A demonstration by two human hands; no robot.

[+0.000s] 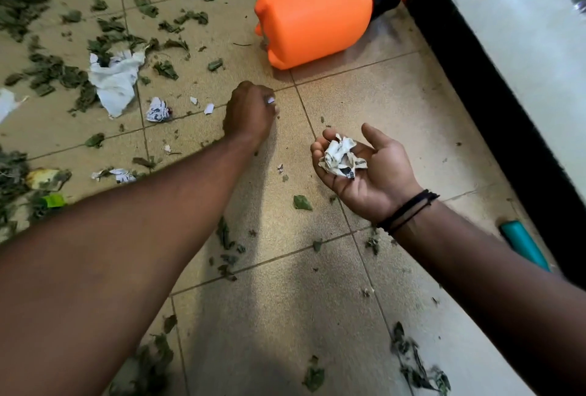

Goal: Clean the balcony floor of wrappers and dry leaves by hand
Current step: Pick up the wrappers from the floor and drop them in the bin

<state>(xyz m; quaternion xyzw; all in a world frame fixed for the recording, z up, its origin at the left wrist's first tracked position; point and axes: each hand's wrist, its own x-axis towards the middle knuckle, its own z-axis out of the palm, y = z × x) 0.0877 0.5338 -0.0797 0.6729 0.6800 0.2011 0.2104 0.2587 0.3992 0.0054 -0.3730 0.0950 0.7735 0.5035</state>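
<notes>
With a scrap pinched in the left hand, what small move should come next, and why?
Probably carry the white scrap pinched by the left hand over to the right hand, whose upturned palm already cups crumpled paper as a collecting spot.

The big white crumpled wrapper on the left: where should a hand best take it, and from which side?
Probably pinch the big white crumpled wrapper at its raised folds near the middle, coming from above: it lies flat on the tiled floor among dry leaves.

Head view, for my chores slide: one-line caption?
Left hand pinches a paper scrap off the leaf-strewn floor; right hand cups crumpled wrappers.
</notes>
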